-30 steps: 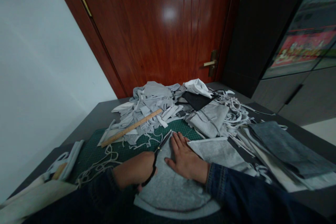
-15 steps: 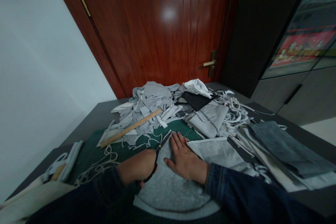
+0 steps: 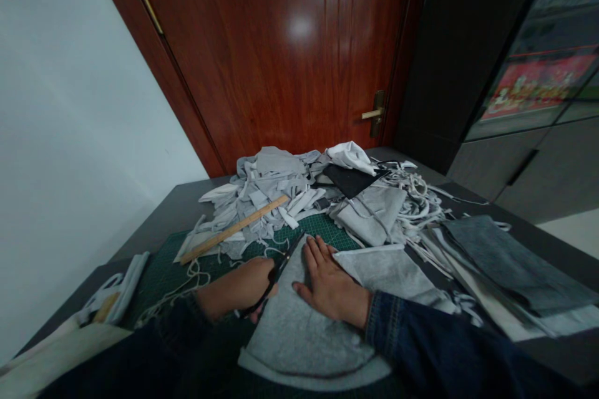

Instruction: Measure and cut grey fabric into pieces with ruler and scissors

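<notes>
Scissors (image 3: 282, 265) partly concealed by left hand (image 3: 248, 285); ruler (image 3: 234, 230) markings (too fine) illegible; door (image 3: 276, 56) cropped by top edge.

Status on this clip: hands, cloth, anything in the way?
Left hand gripping scissors at left edge of gray cloth. Right hand flat on cloth. Loose cords near left forearm.

Left hand (image 3: 250, 287) shifted slightly left, scissors (image 3: 286, 258) swung with it, angled farther outward from gray cloth (image 3: 309, 336)

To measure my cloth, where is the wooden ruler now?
Head view, left of centre: the wooden ruler lies aslant on fabric scraps, beyond the left hand.
</notes>
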Demonstrator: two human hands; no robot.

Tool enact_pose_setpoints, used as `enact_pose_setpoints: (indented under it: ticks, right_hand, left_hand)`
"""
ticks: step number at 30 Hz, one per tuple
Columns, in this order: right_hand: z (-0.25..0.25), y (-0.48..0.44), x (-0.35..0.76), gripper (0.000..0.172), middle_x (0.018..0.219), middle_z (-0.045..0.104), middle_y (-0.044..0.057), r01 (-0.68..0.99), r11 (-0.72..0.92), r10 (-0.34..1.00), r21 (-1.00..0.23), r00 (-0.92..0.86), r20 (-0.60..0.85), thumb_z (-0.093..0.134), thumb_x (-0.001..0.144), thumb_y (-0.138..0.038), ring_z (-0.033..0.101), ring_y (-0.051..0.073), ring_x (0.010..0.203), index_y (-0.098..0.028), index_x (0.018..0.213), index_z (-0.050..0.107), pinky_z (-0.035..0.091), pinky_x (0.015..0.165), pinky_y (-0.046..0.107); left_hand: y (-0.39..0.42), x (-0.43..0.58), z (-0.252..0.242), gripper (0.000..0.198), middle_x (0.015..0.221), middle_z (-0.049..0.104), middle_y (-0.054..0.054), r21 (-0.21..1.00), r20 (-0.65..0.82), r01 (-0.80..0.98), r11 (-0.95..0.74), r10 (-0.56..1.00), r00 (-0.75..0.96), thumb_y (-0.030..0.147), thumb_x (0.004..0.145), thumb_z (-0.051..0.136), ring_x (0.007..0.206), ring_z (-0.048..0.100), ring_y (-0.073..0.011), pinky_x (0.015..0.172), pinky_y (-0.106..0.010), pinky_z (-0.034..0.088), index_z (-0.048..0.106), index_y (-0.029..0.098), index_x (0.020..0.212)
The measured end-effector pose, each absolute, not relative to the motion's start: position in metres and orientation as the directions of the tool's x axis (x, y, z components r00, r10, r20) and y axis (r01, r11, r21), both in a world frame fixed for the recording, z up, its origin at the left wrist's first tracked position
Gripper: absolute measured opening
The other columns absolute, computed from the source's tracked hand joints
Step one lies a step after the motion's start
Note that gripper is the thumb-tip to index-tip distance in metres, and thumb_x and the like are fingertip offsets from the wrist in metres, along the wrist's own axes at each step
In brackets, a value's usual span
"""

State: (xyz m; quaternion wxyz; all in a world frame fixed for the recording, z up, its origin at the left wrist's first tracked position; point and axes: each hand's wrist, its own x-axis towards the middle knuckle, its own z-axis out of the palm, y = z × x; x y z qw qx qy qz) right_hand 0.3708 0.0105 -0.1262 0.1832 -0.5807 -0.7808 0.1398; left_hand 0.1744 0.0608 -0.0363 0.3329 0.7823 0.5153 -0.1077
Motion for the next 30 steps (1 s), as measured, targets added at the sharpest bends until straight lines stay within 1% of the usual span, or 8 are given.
enact_pose_setpoints:
  ticks: [7, 13, 18, 21, 24, 27, 28, 30]
  right_hand:
    - [-0.128, 0.014, 0.372, 0.080, 0.168, 0.025, 0.025, 0.820, 0.285, 0.958, -0.497, -0.222, 0.184, 0.064, 0.092, -0.041, 0.012, 0.041, 0.158, 0.000, 0.156, 0.037, 0.021, 0.125, 0.057]
    - [-0.109, 0.024, 0.379, 0.067, 0.157, 0.047, 0.018, 0.847, 0.283, 0.948, -0.449, -0.174, 0.268, 0.057, 0.086, -0.008, 0.042, 0.027, 0.145, -0.008, 0.151, 0.045, 0.033, 0.122, 0.038]
    - [-0.101, 0.038, 0.399, 0.041, 0.131, 0.062, 0.029, 0.921, 0.108, 0.990, -0.373, -0.064, 0.129, 0.063, 0.087, -0.013, 0.054, 0.040, 0.129, -0.005, 0.127, 0.064, 0.041, 0.109, 0.050]
    - [-0.097, 0.051, 0.414, 0.020, 0.108, 0.071, 0.021, 0.898, 0.132, 0.991, -0.420, -0.121, 0.052, 0.064, 0.085, -0.010, 0.066, 0.034, 0.107, -0.012, 0.104, 0.070, 0.049, 0.093, 0.042]
    - [-0.082, 0.068, 0.424, 0.010, 0.092, 0.071, 0.009, 0.836, 0.203, 0.973, -0.511, -0.229, 0.011, 0.067, 0.083, -0.008, 0.067, 0.024, 0.091, -0.016, 0.089, 0.068, 0.048, 0.082, 0.032]
    - [-0.060, 0.083, 0.424, 0.007, 0.088, 0.068, 0.002, 0.721, 0.302, 0.931, -0.624, -0.362, 0.032, 0.067, 0.085, -0.012, 0.062, 0.017, 0.083, -0.017, 0.090, 0.064, 0.046, 0.076, 0.026]
    - [-0.053, 0.087, 0.423, 0.007, 0.088, 0.066, 0.000, 0.677, 0.331, 0.915, -0.657, -0.401, 0.047, 0.067, 0.087, -0.015, 0.061, 0.015, 0.081, -0.017, 0.093, 0.063, 0.045, 0.074, 0.024]
    - [-0.043, 0.092, 0.423, 0.011, 0.087, 0.064, -0.003, 0.602, 0.366, 0.890, -0.709, -0.449, 0.078, 0.067, 0.089, -0.021, 0.058, 0.013, 0.078, -0.018, 0.099, 0.062, 0.044, 0.072, 0.023]
  left_hand:
    - [0.085, 0.138, -0.033, 0.019, 0.105, 0.074, -0.020, 0.055, -0.114, 0.950, -0.307, 0.943, 0.312, 0.015, 0.088, 0.047, 0.101, 0.072, -0.0314, 0.088, -0.041, 0.054, 0.061, 0.016, 0.101]
    - [0.102, 0.103, -0.051, 0.034, 0.123, 0.071, -0.019, 0.013, -0.126, 0.945, -0.326, 0.937, 0.325, 0.010, 0.083, 0.056, 0.116, 0.068, -0.0296, 0.099, -0.039, 0.049, 0.059, 0.016, 0.116]
    - [0.106, 0.095, -0.047, 0.038, 0.118, 0.073, -0.017, 0.000, -0.146, 0.933, -0.359, 0.923, 0.355, 0.008, 0.079, 0.060, 0.112, 0.070, -0.0290, 0.094, -0.037, 0.052, 0.061, 0.016, 0.116]
    - [0.099, 0.105, -0.041, 0.033, 0.112, 0.074, -0.019, -0.024, -0.106, 0.929, -0.369, 0.925, 0.365, 0.009, 0.079, 0.057, 0.109, 0.071, -0.0342, 0.095, -0.045, 0.052, 0.065, 0.015, 0.111]
    - [0.088, 0.136, -0.041, 0.035, 0.125, 0.070, -0.022, -0.001, -0.024, 0.895, -0.445, 0.895, 0.445, 0.018, 0.089, 0.052, 0.122, 0.064, -0.0344, 0.106, -0.049, 0.046, 0.063, 0.011, 0.122]
    - [0.084, 0.181, -0.046, 0.062, 0.158, 0.050, -0.015, 0.178, 0.146, 0.776, -0.605, 0.796, 0.588, 0.030, 0.089, 0.061, 0.146, 0.045, -0.0267, 0.120, -0.040, 0.036, 0.046, 0.018, 0.149]
    - [0.086, 0.195, -0.046, 0.070, 0.159, 0.049, -0.013, 0.253, 0.192, 0.724, -0.642, 0.767, 0.613, 0.031, 0.083, 0.068, 0.147, 0.043, -0.0279, 0.119, -0.040, 0.036, 0.047, 0.018, 0.149]
    - [0.097, 0.216, -0.044, 0.055, 0.139, 0.067, -0.010, 0.343, 0.209, 0.670, -0.658, 0.749, 0.629, 0.032, 0.079, 0.071, 0.131, 0.059, -0.0293, 0.108, -0.038, 0.047, 0.063, 0.019, 0.132]
